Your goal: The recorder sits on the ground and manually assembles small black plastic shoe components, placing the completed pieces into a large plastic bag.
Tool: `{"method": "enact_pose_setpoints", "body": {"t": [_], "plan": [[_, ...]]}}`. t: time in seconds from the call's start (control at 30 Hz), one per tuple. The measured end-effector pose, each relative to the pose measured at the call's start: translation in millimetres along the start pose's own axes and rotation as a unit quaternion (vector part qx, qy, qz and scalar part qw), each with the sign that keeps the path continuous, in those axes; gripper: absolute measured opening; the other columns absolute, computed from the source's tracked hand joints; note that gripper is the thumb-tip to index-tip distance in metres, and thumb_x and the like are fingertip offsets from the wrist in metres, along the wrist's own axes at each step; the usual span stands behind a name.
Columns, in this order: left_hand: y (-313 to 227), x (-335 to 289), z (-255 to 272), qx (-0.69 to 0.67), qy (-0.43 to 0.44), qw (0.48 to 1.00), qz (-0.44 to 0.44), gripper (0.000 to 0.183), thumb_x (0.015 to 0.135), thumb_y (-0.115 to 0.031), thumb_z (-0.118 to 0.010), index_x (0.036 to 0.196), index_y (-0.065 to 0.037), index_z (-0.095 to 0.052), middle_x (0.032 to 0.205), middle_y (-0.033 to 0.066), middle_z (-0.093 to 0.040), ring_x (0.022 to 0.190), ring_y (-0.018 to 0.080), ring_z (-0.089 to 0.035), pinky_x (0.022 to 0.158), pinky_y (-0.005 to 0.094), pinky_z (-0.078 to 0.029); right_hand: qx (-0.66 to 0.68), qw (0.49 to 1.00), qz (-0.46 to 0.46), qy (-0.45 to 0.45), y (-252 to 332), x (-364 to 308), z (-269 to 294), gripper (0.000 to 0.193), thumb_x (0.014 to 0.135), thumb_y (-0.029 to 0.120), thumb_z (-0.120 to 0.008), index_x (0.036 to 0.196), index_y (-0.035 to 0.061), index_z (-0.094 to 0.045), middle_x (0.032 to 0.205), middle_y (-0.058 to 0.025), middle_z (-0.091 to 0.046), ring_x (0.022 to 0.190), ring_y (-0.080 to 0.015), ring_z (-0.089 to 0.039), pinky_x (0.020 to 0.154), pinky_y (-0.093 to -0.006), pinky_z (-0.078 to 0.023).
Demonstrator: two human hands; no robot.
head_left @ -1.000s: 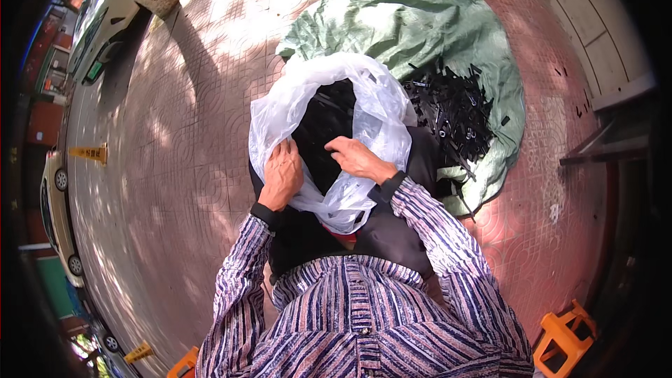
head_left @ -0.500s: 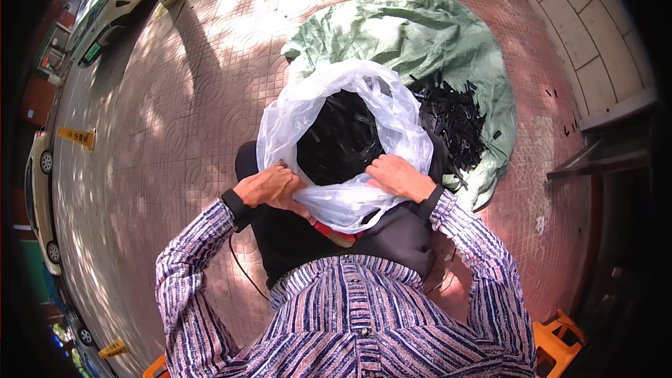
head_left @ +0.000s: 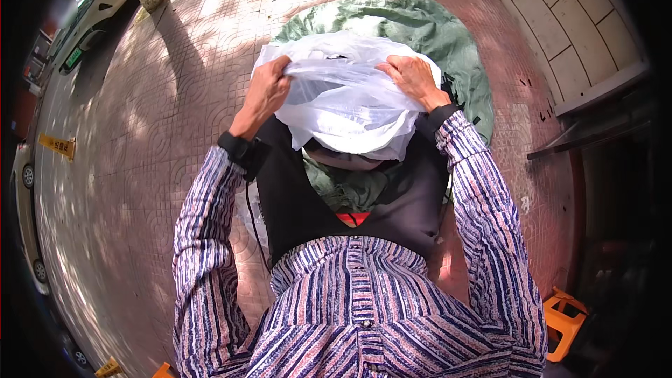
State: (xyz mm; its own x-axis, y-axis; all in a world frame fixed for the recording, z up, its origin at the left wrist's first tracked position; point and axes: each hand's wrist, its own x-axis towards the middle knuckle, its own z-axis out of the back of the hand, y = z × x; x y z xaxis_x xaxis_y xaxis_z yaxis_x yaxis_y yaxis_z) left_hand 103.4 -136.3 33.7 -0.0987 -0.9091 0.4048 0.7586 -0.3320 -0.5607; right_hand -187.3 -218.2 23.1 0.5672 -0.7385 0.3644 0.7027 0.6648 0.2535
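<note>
Between my knees stands a translucent white plastic bag (head_left: 350,112), its rim pulled up and bunched. My left hand (head_left: 269,94) is closed around the rim on the left side. Gripping the opposite side of the rim is my right hand (head_left: 413,78), also closed. The plastic between my hands is drawn together, so the black pieces inside are almost wholly hidden. Under and behind the bag spreads a green woven sheet (head_left: 448,35). A few loose black pieces (head_left: 451,87) show on it beside my right wrist.
Patterned red paving (head_left: 168,126) surrounds me. A tiled wall (head_left: 560,21) and a dark ledge (head_left: 588,141) stand on the right. An orange stool (head_left: 564,323) is at lower right. Parked cars (head_left: 91,21) and a yellow barrier (head_left: 57,145) lie to the left.
Both hands have moved up and away from my body, lifting the near rim of the bag. The bag's wide mouth has been drawn nearly closed over the black pieces.
</note>
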Motion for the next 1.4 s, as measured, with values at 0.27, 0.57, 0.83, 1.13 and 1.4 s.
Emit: {"method": "enact_pose_setpoints", "body": {"t": [0.27, 0.57, 0.83, 1.13, 1.4], "plan": [[-18, -81, -6, -0.051, 0.278, 0.959, -0.002, 0.017, 0.065, -0.003, -0.058, 0.082, 0.000, -0.056, 0.077, 0.0181, -0.058, 0.076, 0.0376, -0.056, 0.065, 0.0422, -0.044, 0.052, 0.982, 0.046, 0.173, 18, -105, -35, 0.026, 0.081, 0.029, -0.060, 0.070, 0.0052, -0.056, 0.064, -0.0133, -0.056, 0.062, -0.0320, -0.057, 0.056, -0.0410, -0.044], [-24, -90, 0, -0.098, 0.229, 0.968, 0.012, 0.023, 0.062, -0.005, -0.062, 0.083, 0.000, -0.056, 0.075, 0.0138, -0.053, 0.075, 0.0343, -0.052, 0.069, 0.0387, -0.041, 0.212, 0.958, -0.184, -0.055, -59, 85, -85, 0.036, 0.084, 0.030, -0.054, 0.102, -0.0012, -0.057, 0.098, -0.0220, -0.059, 0.091, -0.0346, -0.057, 0.077, -0.0389, -0.045], [-25, -89, -13, -0.215, 0.214, 0.949, 0.081, 0.017, 0.064, -0.007, -0.062, 0.078, -0.001, -0.055, 0.073, 0.0131, -0.053, 0.075, 0.0331, -0.053, 0.068, 0.0375, -0.041, 0.075, 0.918, -0.160, 0.354, -86, 80, -282, 0.045, 0.084, 0.042, -0.036, 0.107, 0.0119, -0.060, 0.111, -0.0150, -0.058, 0.106, -0.0351, -0.052, 0.090, -0.0435, -0.041], [-34, -96, -9, -0.313, 0.216, 0.916, 0.130, 0.013, 0.064, -0.004, -0.059, 0.075, 0.002, -0.056, 0.070, 0.0130, -0.052, 0.067, 0.0320, -0.052, 0.061, 0.0372, -0.040, 0.109, 0.913, -0.076, 0.385, -36, 81, -212, 0.044, 0.081, 0.040, -0.042, 0.091, 0.0012, -0.060, 0.093, -0.0206, -0.062, 0.095, -0.0388, -0.056, 0.082, -0.0468, -0.042], [26, -64, 7, -0.525, -0.279, 0.747, 0.299, 0.031, 0.081, -0.013, -0.058, 0.107, 0.003, -0.053, 0.105, 0.0095, -0.056, 0.103, 0.0202, -0.052, 0.091, 0.0310, -0.039, 0.148, 0.929, -0.132, 0.314, -92, 45, -268, 0.041, 0.080, 0.039, -0.049, 0.099, 0.0041, -0.059, 0.096, -0.0172, -0.062, 0.093, -0.0323, -0.057, 0.079, -0.0388, -0.043]]}}
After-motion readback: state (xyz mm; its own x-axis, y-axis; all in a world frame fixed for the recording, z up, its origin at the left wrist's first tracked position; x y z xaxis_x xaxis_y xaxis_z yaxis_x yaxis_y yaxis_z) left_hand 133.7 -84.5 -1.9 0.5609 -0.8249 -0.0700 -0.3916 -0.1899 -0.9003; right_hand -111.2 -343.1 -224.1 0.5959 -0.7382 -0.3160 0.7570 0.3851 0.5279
